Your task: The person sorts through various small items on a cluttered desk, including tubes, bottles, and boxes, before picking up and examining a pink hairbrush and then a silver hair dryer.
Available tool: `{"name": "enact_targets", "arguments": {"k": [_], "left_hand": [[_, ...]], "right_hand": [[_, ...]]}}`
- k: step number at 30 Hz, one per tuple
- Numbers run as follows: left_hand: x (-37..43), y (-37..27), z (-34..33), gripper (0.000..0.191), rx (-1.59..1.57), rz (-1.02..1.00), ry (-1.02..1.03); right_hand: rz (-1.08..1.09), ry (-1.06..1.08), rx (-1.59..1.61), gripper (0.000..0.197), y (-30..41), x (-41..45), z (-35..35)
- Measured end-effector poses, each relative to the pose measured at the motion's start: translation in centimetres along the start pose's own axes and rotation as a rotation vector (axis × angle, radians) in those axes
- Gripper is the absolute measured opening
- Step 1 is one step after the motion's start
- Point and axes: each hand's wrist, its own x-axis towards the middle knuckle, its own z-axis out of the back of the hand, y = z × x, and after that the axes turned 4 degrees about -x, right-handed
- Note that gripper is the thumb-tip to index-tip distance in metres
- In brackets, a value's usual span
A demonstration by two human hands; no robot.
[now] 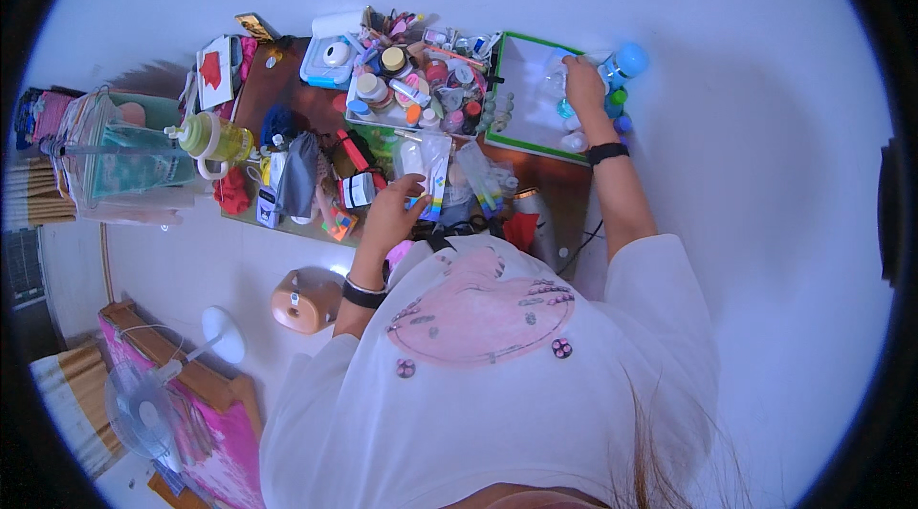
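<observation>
My right hand (584,84) reaches into the right side of a white box with a green rim (539,145). Its fingers are at a clear plastic item (554,82); whether they grip it cannot be told. Small bottles stand beside and below that hand. My left hand (396,209) hovers at the table's near edge with its fingers apart, close to clear plastic packets (434,172). A white tray (412,127) full of cosmetic jars, tubes and bottles stands left of the green-rimmed box. Beaded bracelets (496,115) hang over that box's left wall.
On the brown table's left are a yellow-green drinking bottle (215,138), a grey pouch (298,175) and a blue-lidded container (326,72). A metallic flask (534,219) stands near my body. A brown stool (307,301) and a white fan (147,412) are at lower left.
</observation>
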Motion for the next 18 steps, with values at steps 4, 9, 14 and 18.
{"name": "enact_targets", "arguments": {"k": [4,9,14,18], "left_hand": [[-0.9,2.0,-0.2,0.032,0.01,0.03,-0.042],[-1.5,4.1,-0.9,0.037,0.221,0.103,0.1],[-2.2,6.1,-0.7,0.034,0.288,0.148,0.052],[-2.5,9.5,-0.1,0.035,0.541,0.156,-0.307]], "right_hand": [[0.071,-0.058,-0.042,0.028,0.1,0.6,-0.2],[0.133,-0.046,-0.233,0.032,-0.1,0.4,-0.4],[0.107,-0.177,-0.238,0.039,2.0,-1.8,2.7],[0.128,-0.127,0.068,0.046,3.7,-5.1,4.1]]}}
